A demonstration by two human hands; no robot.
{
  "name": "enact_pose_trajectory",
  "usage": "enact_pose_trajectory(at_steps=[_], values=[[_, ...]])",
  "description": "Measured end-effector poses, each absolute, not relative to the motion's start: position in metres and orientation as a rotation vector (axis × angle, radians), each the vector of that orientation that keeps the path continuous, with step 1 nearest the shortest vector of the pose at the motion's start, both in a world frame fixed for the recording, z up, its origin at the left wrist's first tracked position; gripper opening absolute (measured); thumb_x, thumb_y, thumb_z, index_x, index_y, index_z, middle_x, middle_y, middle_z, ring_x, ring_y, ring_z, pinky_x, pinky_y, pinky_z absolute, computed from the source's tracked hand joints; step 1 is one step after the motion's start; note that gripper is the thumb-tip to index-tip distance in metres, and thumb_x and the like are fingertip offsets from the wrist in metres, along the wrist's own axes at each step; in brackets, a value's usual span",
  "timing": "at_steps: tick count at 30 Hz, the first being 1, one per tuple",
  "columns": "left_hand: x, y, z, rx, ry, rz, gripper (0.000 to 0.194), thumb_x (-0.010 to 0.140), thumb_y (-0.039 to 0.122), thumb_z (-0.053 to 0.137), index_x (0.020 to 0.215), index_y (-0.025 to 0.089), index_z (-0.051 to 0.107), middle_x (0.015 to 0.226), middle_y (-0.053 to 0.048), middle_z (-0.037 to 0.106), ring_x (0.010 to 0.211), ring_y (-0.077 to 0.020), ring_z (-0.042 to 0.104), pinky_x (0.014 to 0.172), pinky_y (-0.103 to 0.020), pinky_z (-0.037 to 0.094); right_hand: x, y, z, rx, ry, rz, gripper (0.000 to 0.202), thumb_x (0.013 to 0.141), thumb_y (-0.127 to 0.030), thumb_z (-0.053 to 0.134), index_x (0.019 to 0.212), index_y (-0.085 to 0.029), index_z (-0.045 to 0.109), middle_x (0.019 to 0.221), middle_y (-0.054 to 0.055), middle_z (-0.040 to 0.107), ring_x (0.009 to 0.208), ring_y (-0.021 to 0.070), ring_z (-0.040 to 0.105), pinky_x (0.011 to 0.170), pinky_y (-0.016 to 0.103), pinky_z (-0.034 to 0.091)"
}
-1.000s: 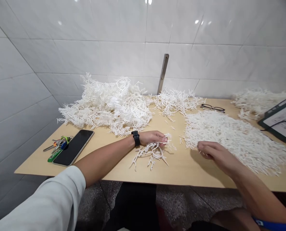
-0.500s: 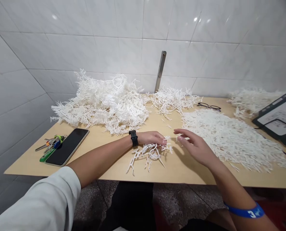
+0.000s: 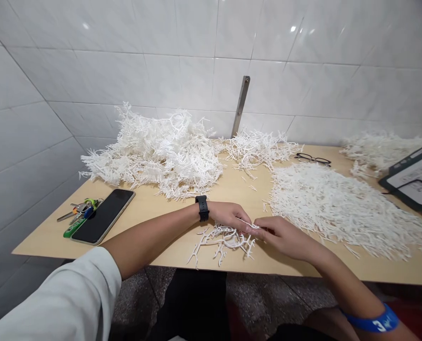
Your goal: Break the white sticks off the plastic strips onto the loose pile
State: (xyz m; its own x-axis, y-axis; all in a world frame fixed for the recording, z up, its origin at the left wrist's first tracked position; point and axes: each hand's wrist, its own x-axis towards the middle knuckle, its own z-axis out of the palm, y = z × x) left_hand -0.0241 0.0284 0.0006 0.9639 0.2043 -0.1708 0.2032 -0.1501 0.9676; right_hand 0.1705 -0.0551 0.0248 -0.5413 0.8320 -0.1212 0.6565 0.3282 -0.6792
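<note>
Near the table's front edge, my left hand [image 3: 228, 215], with a black watch at the wrist, pinches a white branching piece [image 3: 228, 240] whose prongs spread below the fingers. My right hand [image 3: 285, 235] meets it from the right, its thumb and forefinger closed on a tip of the same white piece. The fingertips of both hands almost touch and partly hide the tip. To the right lies a wide, flat spread of small white bits [image 3: 338, 208]. A tall tangled heap of white branching pieces [image 3: 161, 147] stands at the back left.
A smaller white pile [image 3: 260, 147] lies by a metal bar [image 3: 240, 106] at the wall. Eyeglasses [image 3: 313, 159] rest behind the flat spread. At left are a phone [image 3: 103, 217] and keys [image 3: 79, 211]. A dark-framed board [image 3: 417, 180] leans at far right, before another white pile.
My right hand has moved left and down to the white piece, and its fingers have closed. A few small bits now lie at the left edge of the flat spread. The view has shifted slightly.
</note>
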Motion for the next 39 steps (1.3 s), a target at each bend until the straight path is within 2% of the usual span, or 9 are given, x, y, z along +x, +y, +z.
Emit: enact_pose_trajectory(at_steps=[10,13,15,18,23,26,30,34,39], values=[[-0.023,0.043,-0.003,1.713,0.34,0.159,0.052,0.071,0.066,0.069,0.067,0.014,0.068,0.066,-0.002,0.06,0.065,-0.0118,0.051,0.065,-0.022,0.042,0.254,-0.078,0.041,-1.643,-2.285,0.72,0.041,0.092,-0.047,0.041,0.064,-0.022,0.057,0.063,0.005,0.063,0.063,0.0221,0.059,0.062,0.032,0.042],[-0.02,0.043,-0.005,1.682,0.341,0.21,0.05,0.071,0.064,0.07,0.083,0.015,0.073,0.078,-0.004,0.066,0.07,-0.012,0.054,0.068,-0.022,0.043,0.271,-0.057,0.036,-1.826,-2.254,0.225,0.031,0.088,-0.026,0.042,0.101,-0.023,0.07,0.092,0.009,0.073,0.081,0.0273,0.065,0.068,0.035,0.044],[-0.02,0.041,-0.004,1.669,0.351,0.248,0.051,0.072,0.063,0.07,0.092,0.016,0.073,0.087,-0.004,0.067,0.075,-0.0122,0.056,0.073,-0.022,0.044,0.267,-0.041,0.03,-1.911,-2.262,-0.031,0.058,0.078,-0.011,0.044,0.133,-0.024,0.059,0.106,0.01,0.072,0.086,0.0286,0.066,0.068,0.035,0.044],[-0.021,0.038,-0.006,1.641,0.402,0.366,0.053,0.067,0.06,0.076,0.096,0.016,0.071,0.096,-0.005,0.066,0.087,-0.0139,0.057,0.08,-0.023,0.043,0.245,-0.03,0.024,-1.882,-2.234,-0.182,0.078,0.072,-0.005,0.045,0.147,-0.025,0.043,0.115,0.012,0.07,0.089,0.0288,0.065,0.069,0.036,0.045],[-0.022,0.04,-0.015,1.282,0.367,0.412,0.061,0.079,0.069,0.058,0.107,0.015,0.066,0.081,-0.003,0.06,0.066,-0.0111,0.053,0.064,-0.025,0.043,0.197,-0.058,0.018,-1.671,-1.822,0.222,0.034,0.093,-0.032,0.041,0.112,-0.02,0.065,0.099,0.009,0.073,0.085,0.0253,0.066,0.071,0.034,0.048],[-0.025,0.04,-0.014,1.151,0.292,0.437,0.051,0.087,0.057,0.055,0.109,0.012,0.065,0.084,-0.006,0.061,0.066,-0.0135,0.058,0.066,-0.029,0.046,0.173,-0.078,0.009,-1.565,-1.69,0.578,0.036,0.093,-0.049,0.043,0.093,-0.021,0.066,0.086,0.007,0.072,0.078,0.0236,0.065,0.068,0.033,0.048],[-0.029,0.035,-0.007,1.105,0.297,0.57,0.04,0.078,0.035,0.073,0.108,0.011,0.065,0.09,-0.008,0.065,0.073,-0.0141,0.064,0.074,-0.028,0.048,0.155,-0.082,-0.005,-1.41,-1.481,0.983,0.044,0.087,-0.058,0.053,0.11,-0.022,0.064,0.104,0.01,0.071,0.092,0.0257,0.065,0.076,0.036,0.051],[-0.027,0.029,-0.004,1.057,0.361,0.659,0.044,0.07,0.034,0.082,0.102,0.012,0.064,0.086,-0.005,0.065,0.074,-0.0148,0.067,0.066,-0.024,0.048,0.149,-0.077,-0.014,-1.217,-1.22,1.229,0.06,0.085,-0.069,0.046,0.122,-0.023,0.059,0.11,0.012,0.069,0.097,0.0267,0.065,0.081,0.038,0.052],[-0.023,0.032,-0.004,0.909,0.513,0.978,0.043,0.061,0.033,0.087,0.083,0.013,0.056,0.072,0.001,0.06,0.07,-0.0136,0.066,0.062,-0.023,0.049,0.135,-0.078,-0.023,-1.155,-1.107,1.086,0.074,0.084,-0.078,0.036,0.137,-0.027,0.047,0.125,0.014,0.062,0.111,0.031,0.06,0.085,0.045,0.053]])
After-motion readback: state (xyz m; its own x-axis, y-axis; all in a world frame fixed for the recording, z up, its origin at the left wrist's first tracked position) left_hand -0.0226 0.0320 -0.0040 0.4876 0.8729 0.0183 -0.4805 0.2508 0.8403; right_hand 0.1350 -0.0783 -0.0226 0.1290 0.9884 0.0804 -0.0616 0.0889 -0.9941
